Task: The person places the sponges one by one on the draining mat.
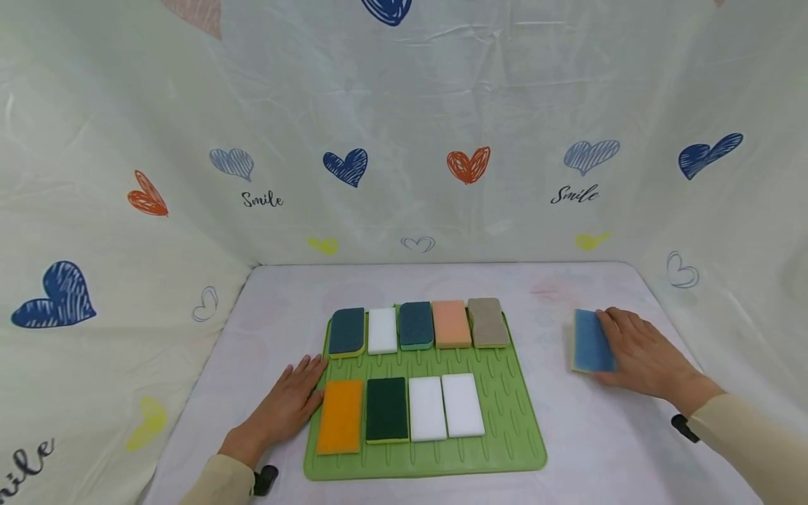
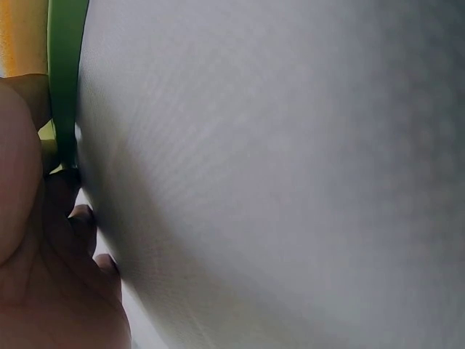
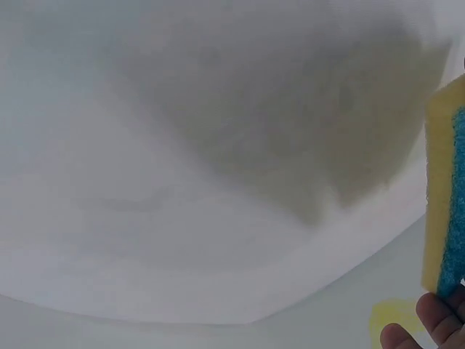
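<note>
blue sponge lies on table, well right of mat; held at edge by right hand, fingers curled on it. left hand laid flat, fingers straight, against mat edge. risks: sponge dropped if edge grip is loose; mat nudged, sponge rows shifted.

A staged tabletop booth set up for recording, not a lived-in room.

I sit at a pale surface closed in on three sides by a draped cream cloth printed with hearts and the word "Smile"; it hides any walls or furniture. On a green ribbed mat before me lie sponges in two tidy rows, laid out like samples.
</note>
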Available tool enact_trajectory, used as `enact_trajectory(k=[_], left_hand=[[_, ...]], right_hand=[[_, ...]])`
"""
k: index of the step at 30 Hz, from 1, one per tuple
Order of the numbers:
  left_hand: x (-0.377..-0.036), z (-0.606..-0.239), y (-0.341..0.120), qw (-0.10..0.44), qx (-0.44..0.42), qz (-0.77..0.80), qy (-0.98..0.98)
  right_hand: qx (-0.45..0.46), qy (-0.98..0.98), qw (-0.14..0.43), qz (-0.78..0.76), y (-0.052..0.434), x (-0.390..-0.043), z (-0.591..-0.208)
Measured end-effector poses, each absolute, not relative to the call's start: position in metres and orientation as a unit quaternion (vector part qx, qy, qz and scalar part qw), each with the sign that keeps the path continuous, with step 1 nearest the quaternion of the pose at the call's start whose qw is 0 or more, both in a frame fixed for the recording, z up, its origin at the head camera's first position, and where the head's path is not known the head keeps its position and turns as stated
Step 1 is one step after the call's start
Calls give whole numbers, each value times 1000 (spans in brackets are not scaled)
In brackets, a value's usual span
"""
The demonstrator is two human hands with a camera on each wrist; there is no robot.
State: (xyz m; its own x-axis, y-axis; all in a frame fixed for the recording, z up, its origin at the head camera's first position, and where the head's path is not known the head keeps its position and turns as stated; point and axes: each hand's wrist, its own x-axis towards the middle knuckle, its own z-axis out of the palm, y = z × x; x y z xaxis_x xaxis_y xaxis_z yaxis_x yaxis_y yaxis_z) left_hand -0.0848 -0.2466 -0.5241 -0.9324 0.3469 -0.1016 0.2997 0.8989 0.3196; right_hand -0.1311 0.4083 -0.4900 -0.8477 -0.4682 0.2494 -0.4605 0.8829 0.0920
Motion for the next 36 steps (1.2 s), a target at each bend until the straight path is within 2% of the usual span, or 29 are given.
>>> enact_trajectory(k=[20,32,36], left_hand=[[-85,-522,-246,79,167,148,972],[-85,-520,-244,85,168,124,974],[-85,-521,-244,74,179,103,976]], right_hand=[[306,-941,144,-18,337,-117,-487],[341,-937,68,-24,290,-93,-504],[341,-938,58,-18,283,-90,-507]])
